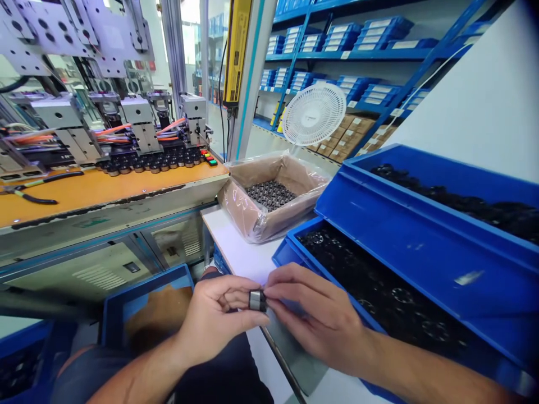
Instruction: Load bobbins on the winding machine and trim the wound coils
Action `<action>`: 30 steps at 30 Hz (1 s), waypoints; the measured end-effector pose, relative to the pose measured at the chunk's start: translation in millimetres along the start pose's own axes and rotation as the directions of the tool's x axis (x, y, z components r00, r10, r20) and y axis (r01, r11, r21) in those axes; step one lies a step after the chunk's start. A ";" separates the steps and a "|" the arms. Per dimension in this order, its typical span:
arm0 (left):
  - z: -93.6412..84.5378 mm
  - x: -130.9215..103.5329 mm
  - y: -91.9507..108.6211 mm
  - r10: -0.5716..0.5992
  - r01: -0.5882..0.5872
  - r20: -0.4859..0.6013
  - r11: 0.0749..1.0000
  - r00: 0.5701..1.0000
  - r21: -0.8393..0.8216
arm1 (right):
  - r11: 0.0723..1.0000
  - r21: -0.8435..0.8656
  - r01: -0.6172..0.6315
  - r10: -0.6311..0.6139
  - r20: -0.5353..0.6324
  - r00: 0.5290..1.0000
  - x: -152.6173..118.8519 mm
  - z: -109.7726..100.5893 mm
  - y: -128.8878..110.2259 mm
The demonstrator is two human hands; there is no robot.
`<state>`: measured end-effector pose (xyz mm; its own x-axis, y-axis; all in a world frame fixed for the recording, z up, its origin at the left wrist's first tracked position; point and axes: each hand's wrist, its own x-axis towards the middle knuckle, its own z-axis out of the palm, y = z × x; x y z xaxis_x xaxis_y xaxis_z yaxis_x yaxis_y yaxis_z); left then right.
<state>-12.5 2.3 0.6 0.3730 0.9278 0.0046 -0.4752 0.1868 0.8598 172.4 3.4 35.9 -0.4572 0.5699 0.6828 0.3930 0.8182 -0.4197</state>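
lying near the left edge, pliers (36,181) with dark handles rest on an orange desk (105,188), in front of a machine (138,110) with metal blocks and orange tubes. along the same desk runs a cluster of round black pieces (155,165), ending beside a few small red, yellow and green buttons (208,157). below, a blue tub (147,282) holds something brown, and to the right of it comes the person's left hand (214,320), its grip grasping a small grey-and-black cylinder (255,300) between fingers and thumb. the cylinder is held up between the two hands, near the edge of a white desk (257,259). beyond the hands, a carton (246,216) lined with clear plastic stands on that desk, with many small dark parts (272,194) inside. the right hand (324,314) meets the cylinder from the other side, its grip pinching the right end with the fingertips. farther back are a round white grille (314,115) and blue shelving (357,55) with stacked trays. at the right, an upper blue bin (421,241) sits above a lower blue bin (293,252), both holding black parts
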 end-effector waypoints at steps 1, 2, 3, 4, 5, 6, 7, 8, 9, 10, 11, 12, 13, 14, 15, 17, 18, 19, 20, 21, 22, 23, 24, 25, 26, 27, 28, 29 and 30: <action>-0.7 -0.6 0.7 0.024 -0.024 -0.001 1.000 1.000 0.004 | 1.000 0.008 0.024 -0.024 0.018 1.000 -0.2 -1.4 0.0; -1.6 -1.2 1.2 0.048 -0.048 -0.002 0.999 0.999 0.010 | 0.999 0.012 0.045 -0.045 0.036 0.998 -0.6 -2.8 0.0; -2.4 -1.8 1.8 0.072 -0.071 -0.002 0.997 0.997 0.017 | 0.998 0.007 0.061 -0.061 0.049 0.997 -1.3 -3.9 0.2; -3.1 -2.2 2.2 0.089 -0.089 -0.003 0.996 0.996 0.025 | 0.997 -0.007 0.073 -0.073 0.053 0.996 -1.9 -4.7 0.5; -3.4 -2.5 2.7 0.102 -0.102 0.000 0.994 0.995 0.029 | 0.996 -0.024 0.082 -0.081 0.053 0.995 -2.6 -5.0 0.9; -3.3 -2.7 3.1 0.107 -0.107 0.003 0.994 0.994 0.030 | 0.995 -0.043 0.094 -0.092 0.048 0.995 -3.0 -5.1 1.4; -2.8 -2.8 3.6 0.109 -0.109 0.008 0.994 0.994 0.024 | 0.992 -0.060 0.109 -0.106 0.046 0.993 -3.2 -4.8 1.7; -2.1 -2.8 4.1 0.108 -0.108 0.015 0.994 0.994 0.014 | 0.989 -0.073 0.129 -0.126 0.043 0.991 -3.0 -4.5 2.0; -1.1 -2.8 4.7 0.103 -0.103 0.022 0.995 0.994 0.000 | 0.985 -0.087 0.147 -0.144 0.041 0.989 -2.7 -4.1 2.2; -0.2 -2.9 5.2 0.094 -0.094 0.029 0.995 0.995 -0.016 | 0.981 -0.106 0.160 -0.156 0.044 0.987 -2.1 -3.8 2.2; 0.5 -2.9 5.8 0.086 -0.084 0.037 0.996 0.996 -0.032 | 0.976 -0.131 0.172 -0.168 0.041 0.985 -1.6 -3.5 2.1; 0.9 -2.9 6.3 0.077 -0.075 0.045 0.996 0.996 -0.045 | 0.970 -0.157 0.187 -0.184 0.032 0.982 -1.1 -3.2 1.9; 0.9 -3.0 6.9 0.069 -0.066 0.053 0.996 0.996 -0.054 | 0.963 -0.179 0.201 -0.199 0.025 0.980 -0.9 -3.0 1.7; 0.6 -3.1 7.6 0.060 -0.056 0.056 0.997 0.997 -0.059 | 0.955 -0.199 0.218 -0.219 0.019 0.976 -1.0 -2.7 1.6; 0.0 -3.2 8.3 0.052 -0.048 0.056 0.997 0.997 -0.061 | 0.948 -0.214 0.235 -0.237 0.014 0.971 -1.4 -2.5 1.6; -1.4 -3.5 9.9 0.037 -0.034 0.050 0.998 0.998 -0.060 | 0.938 -0.230 0.258 -0.261 0.017 0.965 -3.0 -2.0 2.1; -1.8 -3.7 10.5 0.029 -0.026 0.047 0.998 0.998 -0.057 | 0.936 -0.236 0.261 -0.262 0.029 0.965 -4.0 -1.7 2.5; -1.6 -4.1 10.7 0.022 -0.019 0.047 0.998 0.999 -0.053 | 0.933 -0.240 0.268 -0.266 0.038 0.963 -4.9 -1.6 3.1; -0.7 -4.5 10.3 0.020 -0.017 0.049 0.999 0.999 -0.047 | 0.931 -0.240 0.275 -0.272 0.046 0.961 -5.7 -1.6 3.6; 1.0 -5.1 9.2 0.026 -0.024 0.049 0.999 0.998 -0.040 | 0.928 -0.241 0.286 -0.280 0.057 0.958 -6.2 -1.7 4.0; 3.5 -5.7 7.2 0.044 -0.043 0.041 0.998 0.998 -0.036 | 0.920 -0.248 0.303 -0.297 0.062 0.953 -6.4 -2.2 4.1; 6.7 -6.4 4.6 0.074 -0.073 0.027 0.997 0.997 -0.039 | 0.910 -0.260 0.323 -0.319 0.061 0.946 -6.2 -2.9 4.0; 10.1 -7.1 1.5 0.109 -0.109 0.007 0.993 0.994 -0.046 | 0.897 -0.278 0.343 -0.340 0.063 0.939 -5.9 -3.8 3.4; 13.3 -7.6 -1.5 0.149 -0.150 -0.017 0.987 0.989 -0.053 | 0.881 -0.301 0.364 -0.362 0.064 0.930 -5.5 -4.7 2.6; 16.0 -8.1 -3.9 0.193 -0.194 -0.037 0.980 0.981 -0.050 | 0.867 -0.322 0.380 -0.379 0.067 0.923 -5.2 -5.6 1.6; 17.5 -8.3 -5.2 0.246 -0.247 -0.053 0.969 0.968 -0.023 | 0.859 -0.335 0.386 -0.387 0.069 0.920 -5.3 -6.1 0.5; 17.8 -8.3 -5.0 0.316 -0.315 -0.056 0.948 0.947 0.041 | 0.864 -0.331 0.380 -0.382 0.063 0.922 -5.9 -6.2 -0.6; 16.7 -8.2 -3.1 0.407 -0.398 -0.033 0.905 0.913 0.150 | 0.874 -0.316 0.369 -0.372 0.053 0.927 -7.0 -5.7 -1.6; 14.5 -8.1 0.3 0.506 -0.490 0.023 0.823 0.862 0.287 | 0.891 -0.289 0.349 -0.353 0.041 0.935 -8.4 -4.8 -2.4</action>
<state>-4.1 -9.8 8.2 0.0995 0.8871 0.4508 -0.3451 -0.3941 0.8518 179.1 -3.7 34.0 -0.5984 0.2473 0.7621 0.4217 0.9060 0.0371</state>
